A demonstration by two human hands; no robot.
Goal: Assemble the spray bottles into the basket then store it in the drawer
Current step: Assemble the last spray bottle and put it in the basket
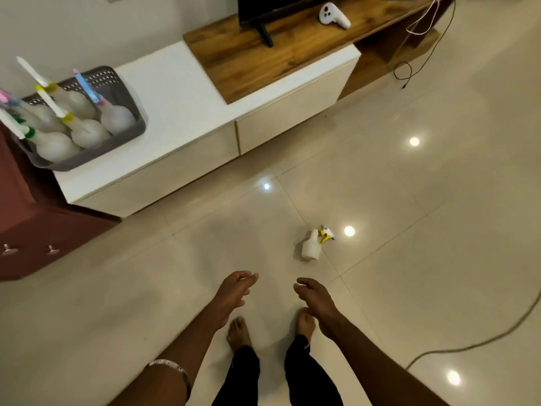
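A grey perforated basket (128, 133) stands on the white cabinet top at the far left, holding several whitish spray bottles (87, 131) with coloured heads and long tubes sticking up. One more white spray bottle (311, 248) with a yellow and blue head lies on the tiled floor, ahead of my hands and to the right. My left hand (234, 291) and my right hand (314, 297) hang in front of me above my feet, fingers loosely curled, holding nothing. Both are well short of the floor bottle.
A low white cabinet with drawer fronts (295, 112) runs along the wall, joined to a wooden shelf (263, 54) carrying a TV stand and a white controller (332, 14). A maroon drawer unit (44, 238) sits at left. Cables (474, 344) trail across the floor at right.
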